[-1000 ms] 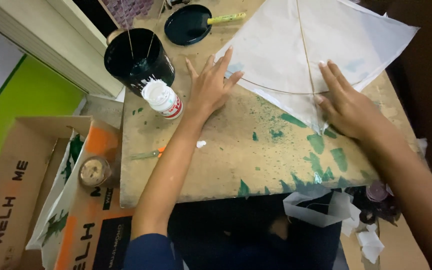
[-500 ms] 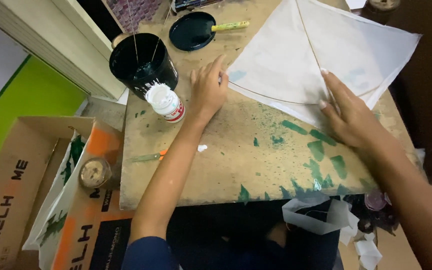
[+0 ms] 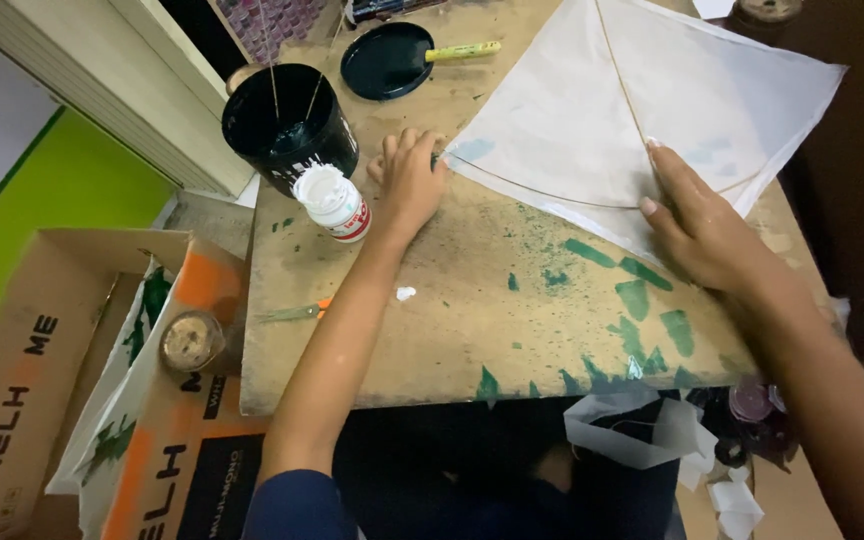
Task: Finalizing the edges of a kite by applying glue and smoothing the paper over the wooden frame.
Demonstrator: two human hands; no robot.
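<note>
A thin white paper kite (image 3: 642, 110), diamond-shaped with slim stick ribs, one straight and one bowed, lies flat on the far right part of a worn wooden board (image 3: 452, 310) smeared with green paint. The left hand (image 3: 412, 180) rests at the kite's left corner, fingers curled loosely together, touching the tip; whether it pinches the paper I cannot tell. The right hand (image 3: 702, 225) lies flat on the kite's lower edge, fingers stretched out and pressing the paper down. Just beside the left hand stands a small white glue bottle (image 3: 334, 203), with a black bucket (image 3: 287, 125) holding thin sticks behind it.
</note>
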